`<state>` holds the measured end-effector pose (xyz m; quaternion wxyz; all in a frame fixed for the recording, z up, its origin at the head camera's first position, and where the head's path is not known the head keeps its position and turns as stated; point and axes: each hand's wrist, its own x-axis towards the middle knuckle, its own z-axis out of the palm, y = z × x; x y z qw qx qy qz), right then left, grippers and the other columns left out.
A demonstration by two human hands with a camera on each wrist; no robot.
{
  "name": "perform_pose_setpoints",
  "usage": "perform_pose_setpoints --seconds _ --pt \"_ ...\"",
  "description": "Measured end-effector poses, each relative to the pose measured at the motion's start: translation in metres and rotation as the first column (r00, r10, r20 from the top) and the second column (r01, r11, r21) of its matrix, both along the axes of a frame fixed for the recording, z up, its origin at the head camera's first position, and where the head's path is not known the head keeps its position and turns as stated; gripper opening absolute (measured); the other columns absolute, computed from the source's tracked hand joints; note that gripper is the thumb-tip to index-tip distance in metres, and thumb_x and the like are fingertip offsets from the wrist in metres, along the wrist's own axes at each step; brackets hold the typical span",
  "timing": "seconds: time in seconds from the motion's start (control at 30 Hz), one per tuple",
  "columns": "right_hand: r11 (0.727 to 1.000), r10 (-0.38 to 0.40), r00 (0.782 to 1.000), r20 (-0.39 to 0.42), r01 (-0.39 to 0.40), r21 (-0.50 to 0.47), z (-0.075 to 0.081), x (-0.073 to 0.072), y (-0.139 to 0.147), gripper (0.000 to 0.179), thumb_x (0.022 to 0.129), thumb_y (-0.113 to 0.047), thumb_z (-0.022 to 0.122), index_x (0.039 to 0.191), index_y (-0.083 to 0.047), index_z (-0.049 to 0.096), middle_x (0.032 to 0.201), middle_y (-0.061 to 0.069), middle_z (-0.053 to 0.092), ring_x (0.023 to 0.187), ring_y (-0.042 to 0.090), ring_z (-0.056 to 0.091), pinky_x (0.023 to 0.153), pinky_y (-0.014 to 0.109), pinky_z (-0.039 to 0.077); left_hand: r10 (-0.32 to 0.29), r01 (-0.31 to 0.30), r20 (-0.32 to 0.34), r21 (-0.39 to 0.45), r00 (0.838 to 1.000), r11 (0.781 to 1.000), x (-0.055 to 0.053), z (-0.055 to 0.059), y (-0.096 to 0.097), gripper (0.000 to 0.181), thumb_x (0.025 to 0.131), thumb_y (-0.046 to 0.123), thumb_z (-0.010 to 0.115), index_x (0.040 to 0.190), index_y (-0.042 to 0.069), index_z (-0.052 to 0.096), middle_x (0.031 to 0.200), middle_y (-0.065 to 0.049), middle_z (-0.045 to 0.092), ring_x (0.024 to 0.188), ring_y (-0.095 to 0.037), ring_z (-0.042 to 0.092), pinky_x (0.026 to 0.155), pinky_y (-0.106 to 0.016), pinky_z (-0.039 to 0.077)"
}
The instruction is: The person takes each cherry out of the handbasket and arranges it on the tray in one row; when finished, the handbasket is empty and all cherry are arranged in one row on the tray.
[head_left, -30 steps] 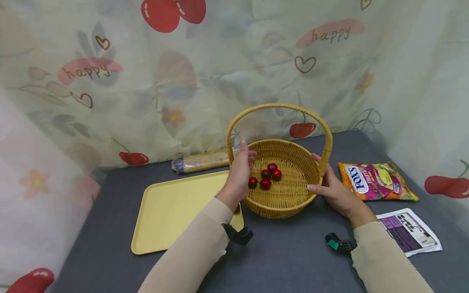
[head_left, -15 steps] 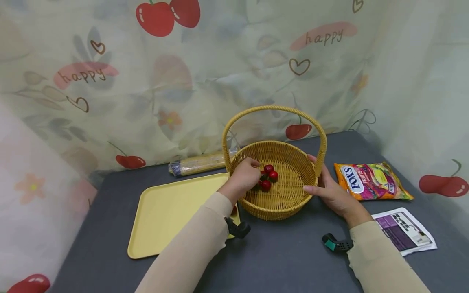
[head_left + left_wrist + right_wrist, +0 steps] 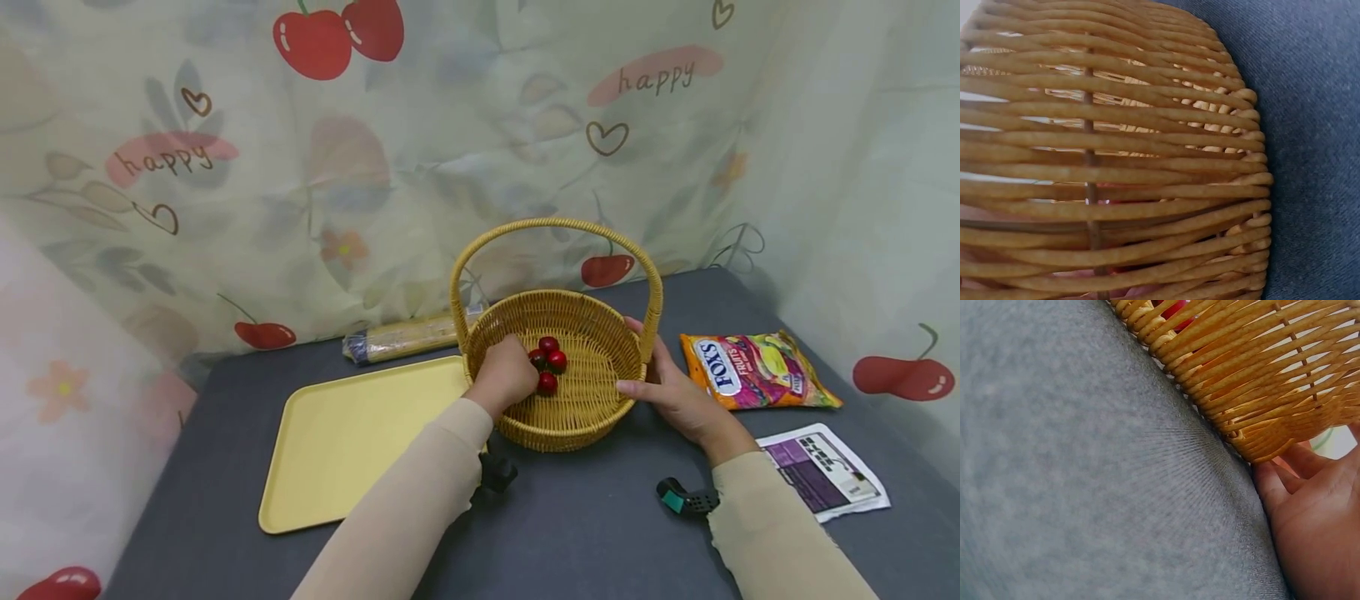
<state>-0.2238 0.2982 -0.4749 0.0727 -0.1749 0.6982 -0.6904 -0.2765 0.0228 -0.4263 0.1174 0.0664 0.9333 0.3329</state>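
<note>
A round wicker basket (image 3: 592, 392) with a tall arched handle stands on the dark cloth. Several red cherries (image 3: 557, 361) lie in its left half. My left hand (image 3: 508, 373) reaches down inside the left rim, knuckles up, beside the cherries. Its fingertips are hidden, and I cannot tell whether they pinch a cherry. Through the weave (image 3: 1116, 175) in the left wrist view, bits of red and skin show. My right hand (image 3: 678, 398) holds the basket's right side, thumb at the near rim and fingers behind. In the right wrist view, that hand (image 3: 1322, 519) has its fingertips low against the wicker wall (image 3: 1247, 381).
A yellow tray (image 3: 360, 425) lies left of the basket, its right part behind my left arm. A clear long pack of pale sticks (image 3: 405, 337) lies at the back. To the right are a FOX'S candy bag (image 3: 761, 371) and a white and purple packet (image 3: 825, 471).
My left hand has gone from upright at the basket's left rim down into it, now covering the leftmost cherry. My right hand has kept its hold on the basket. The view has shifted slightly.
</note>
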Motion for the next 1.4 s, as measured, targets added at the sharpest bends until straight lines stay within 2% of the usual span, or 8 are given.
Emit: perform_pose_setpoints --seconds 0.07,0.3,0.57,0.63,0.83,0.97,1.07,1.4 --pt "1.000 -0.002 1.000 0.002 0.002 0.005 -0.001 0.000 -0.001 0.100 0.102 -0.007 0.071 0.175 -0.023 0.004 0.176 0.019 0.012 0.158 0.040 0.017 0.124 0.044 0.021 0.012 -0.012 0.004 -0.021 1.000 1.000 0.013 0.016 0.001 0.037 0.101 0.001 0.065 0.136 -0.007 0.057 0.106 -0.016 0.066 0.081 -0.027 0.060 0.064 -0.036 0.050" --pt "1.000 0.003 1.000 0.007 -0.003 0.027 -0.003 -0.002 -0.002 0.100 0.103 -0.009 0.071 0.175 -0.025 0.004 0.176 0.018 0.013 0.159 0.039 0.016 0.120 0.030 0.026 0.030 -0.035 -0.111 -0.046 0.993 0.998 0.020 0.018 0.000 0.042 0.102 0.000 0.063 0.145 -0.004 0.058 0.120 -0.019 0.064 0.100 -0.032 0.064 0.078 -0.040 0.053" --pt "1.000 0.007 1.000 0.006 -0.007 0.021 -0.002 0.000 -0.002 0.100 0.103 -0.010 0.071 0.175 -0.024 0.003 0.176 0.019 0.010 0.159 0.040 0.014 0.127 0.049 0.017 0.053 -0.003 -0.246 0.200 0.968 0.980 0.025 0.026 -0.008 0.029 0.109 0.001 0.056 0.133 0.008 0.072 0.125 -0.012 0.059 0.106 -0.027 0.058 0.086 -0.038 0.051" --pt "1.000 0.009 1.000 0.005 -0.009 0.017 -0.003 0.000 -0.001 0.100 0.103 -0.010 0.071 0.175 -0.024 0.003 0.176 0.019 0.010 0.159 0.040 0.014 0.127 0.051 0.016 0.060 0.018 -0.255 0.292 0.965 0.956 0.025 0.029 -0.013 0.024 0.111 0.004 0.059 0.131 0.008 0.071 0.124 -0.009 0.062 0.107 -0.025 0.060 0.088 -0.039 0.052" --pt "1.000 0.009 1.000 0.008 -0.009 0.007 -0.005 0.000 0.001 0.099 0.104 -0.009 0.070 0.175 -0.025 0.003 0.175 0.019 0.012 0.158 0.040 0.016 0.112 0.020 0.032 0.040 0.061 -0.176 0.534 0.984 0.843 0.028 0.039 -0.032 0.028 0.108 0.009 0.069 0.136 0.008 0.065 0.122 -0.005 0.065 0.102 -0.024 0.065 0.085 -0.043 0.055" --pt "1.000 0.008 1.000 0.006 -0.008 0.006 -0.004 0.000 0.001 0.099 0.104 -0.009 0.070 0.175 -0.024 0.003 0.175 0.020 0.013 0.157 0.041 0.017 0.110 0.018 0.033 0.005 0.105 -0.178 0.603 0.984 0.791 0.032 0.044 -0.044 0.033 0.108 0.010 0.071 0.141 0.015 0.067 0.131 -0.004 0.064 0.105 -0.023 0.065 0.086 -0.040 0.055" --pt "1.000 0.010 1.000 0.008 -0.010 0.009 -0.003 0.001 0.002 0.098 0.104 -0.010 0.069 0.175 -0.024 0.002 0.175 0.021 0.013 0.157 0.041 0.018 0.110 0.019 0.033 0.002 0.125 -0.199 0.620 0.980 0.775 0.035 0.047 -0.052 0.033 0.108 0.009 0.071 0.138 0.021 0.073 0.133 -0.001 0.065 0.099 -0.023 0.061 0.082 -0.040 0.052" --pt "1.000 0.018 1.000 0.004 -0.018 0.011 -0.002 -0.001 0.001 0.098 0.105 -0.010 0.068 0.175 -0.025 0.001 0.175 0.019 0.011 0.157 0.041 0.016 0.111 0.019 0.033 -0.035 0.124 -0.131 0.772 0.991 0.623 0.047 0.050 -0.075 0.031 0.110 0.001 0.064 0.141 -0.001 0.064 0.135 -0.015 0.063 0.124 -0.033 0.069 0.102 -0.042 0.056"
